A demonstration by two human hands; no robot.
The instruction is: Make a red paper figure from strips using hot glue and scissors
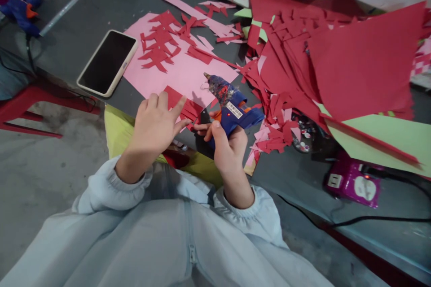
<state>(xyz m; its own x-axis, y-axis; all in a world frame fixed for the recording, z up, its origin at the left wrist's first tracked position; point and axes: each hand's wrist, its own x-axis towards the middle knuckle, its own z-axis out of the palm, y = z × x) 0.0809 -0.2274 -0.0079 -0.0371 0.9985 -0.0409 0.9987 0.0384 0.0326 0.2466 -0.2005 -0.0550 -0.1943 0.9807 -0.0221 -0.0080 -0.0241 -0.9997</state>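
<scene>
My left hand [153,119] lies at the table's front edge with thumb and index finger stretched apart. Its fingers rest on a small red paper piece [193,110], which overlaps a large pink sheet [191,76]. A blue hot glue gun [232,110], its red light lit, is gripped by its handle in my right hand [229,145]. The glue gun's nozzle points up and left over the pink sheet, and strands of glue cling around its front. Cut red paper shapes [160,40] are spread on the sheet's upper part.
A phone [107,63] lies left of the sheet. Red paper sheets [363,60], scraps [276,114] and green paper [393,136] cover the right side. A purple power box [353,184] trails a black cable. Another blue glue gun [23,9] and clear glue sticks [76,2] are at far left.
</scene>
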